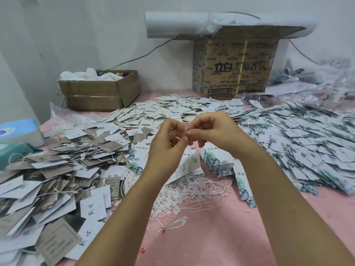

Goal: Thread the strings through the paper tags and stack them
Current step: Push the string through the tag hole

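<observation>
My left hand [167, 139] and my right hand [213, 129] meet above the middle of the pink table [221, 237], fingertips together, pinching a thin white string [186, 129]. A white paper tag [187, 166] with printed text hangs just under them. Below lies a loose heap of white strings [188, 196]. A small neat stack of leaf-printed tags [217, 162] sits right of my wrists. Grey and white strung tags [57, 173] are piled on the left. Leaf-printed tags [307, 139] spread across the right.
A low cardboard box [99, 91] with white plastic stands at the back left, a tall printed carton [234, 62] at the back centre. A blue tissue pack [19, 131] sits at the left edge. Clear plastic bags [330, 79] lie at the back right.
</observation>
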